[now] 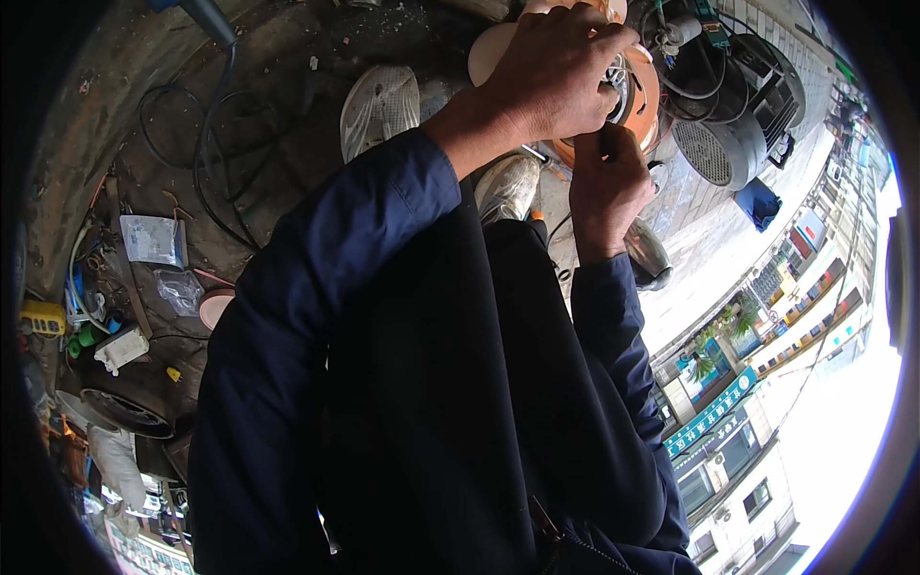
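Note:
My left hand (pixel 561 72) reaches over a round orange housing (pixel 648 101) at the upper right of centre. Its fingers are bent and pressed together at the housing's opening, where pale wires and a metal ring (pixel 625 88) show. From below, my right hand (pixel 610 190) comes up to the same opening, thumb and fingers closed close to the left fingertips. Whatever small part the fingers pinch is hidden by them. A pale round disc (pixel 487 55) shows behind my left wrist.
A grey motor with a perforated end cover (pixel 707 155) stands right of the housing, near a blue container (pixel 759 203). My shoes (pixel 379 107) rest below my hands. Black cable (pixel 203 158) loops over the floor at left, above a white packet (pixel 153 240) and a clear plastic bag (pixel 180 290).

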A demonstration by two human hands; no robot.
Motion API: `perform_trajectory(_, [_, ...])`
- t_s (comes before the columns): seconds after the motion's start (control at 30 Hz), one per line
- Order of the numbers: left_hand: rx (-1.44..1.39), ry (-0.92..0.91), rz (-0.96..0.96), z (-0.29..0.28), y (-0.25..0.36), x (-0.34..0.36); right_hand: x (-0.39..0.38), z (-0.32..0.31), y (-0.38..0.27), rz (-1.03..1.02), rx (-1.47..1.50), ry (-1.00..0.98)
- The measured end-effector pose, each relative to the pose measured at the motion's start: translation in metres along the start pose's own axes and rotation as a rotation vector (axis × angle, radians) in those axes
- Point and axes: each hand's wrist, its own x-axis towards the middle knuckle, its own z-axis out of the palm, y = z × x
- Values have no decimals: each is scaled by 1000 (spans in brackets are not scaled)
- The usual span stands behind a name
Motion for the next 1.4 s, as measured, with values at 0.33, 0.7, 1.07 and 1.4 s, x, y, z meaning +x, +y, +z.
perform_trajectory(0.33, [-19, -11, 19, -3, -2, 1, -7, -7, 1, -90, 71, 53])
perform_trajectory(0.7, [-30, -13, -6, -1, -1, 1, 5, -13, 8, -281, -187, 35])
perform_trajectory(1.07, [-34, 10, 19, 0, -1, 2, 8, -9, 19, -256, -148, 0])
perform_trajectory(1.4, [-16, 6, 31, 2, -4, 1, 10, -8, 19, -306, -105, 12])
